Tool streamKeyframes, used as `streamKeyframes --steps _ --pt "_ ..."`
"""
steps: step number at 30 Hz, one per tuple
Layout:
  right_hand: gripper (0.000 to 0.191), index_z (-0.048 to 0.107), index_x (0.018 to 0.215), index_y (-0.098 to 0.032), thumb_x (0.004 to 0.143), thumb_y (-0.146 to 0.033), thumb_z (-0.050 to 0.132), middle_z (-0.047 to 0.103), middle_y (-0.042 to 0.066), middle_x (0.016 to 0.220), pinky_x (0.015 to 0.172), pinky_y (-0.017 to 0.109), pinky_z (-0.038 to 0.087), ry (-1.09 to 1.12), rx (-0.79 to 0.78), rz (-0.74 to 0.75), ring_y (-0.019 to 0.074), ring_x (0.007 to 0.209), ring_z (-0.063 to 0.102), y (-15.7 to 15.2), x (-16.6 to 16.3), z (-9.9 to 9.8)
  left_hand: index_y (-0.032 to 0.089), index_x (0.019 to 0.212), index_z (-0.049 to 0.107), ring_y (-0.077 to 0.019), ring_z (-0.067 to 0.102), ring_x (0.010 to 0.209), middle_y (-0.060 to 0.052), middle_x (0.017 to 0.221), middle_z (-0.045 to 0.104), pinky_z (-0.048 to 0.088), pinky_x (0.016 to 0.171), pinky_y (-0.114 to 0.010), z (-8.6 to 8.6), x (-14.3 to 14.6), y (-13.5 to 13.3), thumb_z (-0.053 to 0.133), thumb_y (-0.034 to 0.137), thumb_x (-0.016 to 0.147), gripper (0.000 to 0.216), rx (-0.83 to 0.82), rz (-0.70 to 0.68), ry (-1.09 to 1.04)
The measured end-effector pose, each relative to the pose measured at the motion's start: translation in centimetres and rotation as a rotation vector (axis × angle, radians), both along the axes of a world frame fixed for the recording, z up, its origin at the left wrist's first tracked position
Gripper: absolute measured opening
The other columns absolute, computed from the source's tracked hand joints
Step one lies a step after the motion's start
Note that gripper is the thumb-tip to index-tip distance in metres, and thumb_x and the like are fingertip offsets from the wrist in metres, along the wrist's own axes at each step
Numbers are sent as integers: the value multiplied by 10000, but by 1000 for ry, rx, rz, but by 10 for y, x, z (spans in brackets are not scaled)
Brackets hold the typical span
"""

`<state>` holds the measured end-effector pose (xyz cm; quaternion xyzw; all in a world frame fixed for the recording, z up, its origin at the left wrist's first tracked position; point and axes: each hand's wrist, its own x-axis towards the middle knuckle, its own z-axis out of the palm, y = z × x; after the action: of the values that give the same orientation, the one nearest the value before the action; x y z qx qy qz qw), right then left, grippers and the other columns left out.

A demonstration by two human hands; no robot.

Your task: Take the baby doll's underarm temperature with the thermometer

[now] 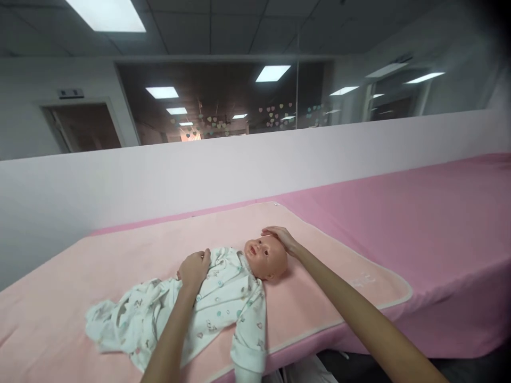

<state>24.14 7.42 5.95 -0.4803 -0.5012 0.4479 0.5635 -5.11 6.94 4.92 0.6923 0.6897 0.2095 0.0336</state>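
A baby doll lies on its back on a pale pink mat (327,287), head (266,256) to the right, dressed in a white printed romper (223,303). My left hand (194,268) rests on the doll's chest with fingers curled into the romper fabric. My right hand (279,236) lies flat over the top of the doll's head, fingers stretched out. The romper's legs (120,319) trail loose and crumpled to the left, and one sleeve (249,346) hangs near the front edge.
The mat covers a long table with a darker pink sheet (419,213) running off to the right. A white partition wall (199,170) stands right behind the table. Beyond it are glass panels and ceiling lights. The table's front edge (303,343) runs close to me.
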Motion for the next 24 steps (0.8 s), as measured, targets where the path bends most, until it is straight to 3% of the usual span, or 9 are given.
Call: streamKeyframes --steps 6,11,17,24 --pt "276 632 890 -136 705 -331 566 674 102 884 817 350 450 153 -117 102 205 820 631 4 5 1 211 762 679 -284 615 779 -113 800 680 398 587 -320 -4 -5 -1 226 487 837 535 61 -43 -56" --pt "251 628 900 -135 753 -305 516 671 83 840 858 353 432 285 -18 168 189 802 631 2 10 10 227 790 654 -282 604 809 -98 846 678 395 579 -319 -6 -12 -2 231 495 832 502 66 -42 -170" --pt "301 666 832 -107 752 -352 510 669 103 923 896 353 406 120 -79 323 217 899 610 -5 1 10 226 792 658 -293 601 830 -99 855 681 397 608 -330 -6 -13 -3 242 504 824 502 27 -31 -186" --pt "336 644 853 -148 756 -416 466 652 80 1014 857 318 437 208 -63 262 204 938 605 -6 -2 -1 233 858 662 -289 598 840 -95 896 682 388 609 -315 -10 -15 1 247 531 808 514 32 -5 -159"
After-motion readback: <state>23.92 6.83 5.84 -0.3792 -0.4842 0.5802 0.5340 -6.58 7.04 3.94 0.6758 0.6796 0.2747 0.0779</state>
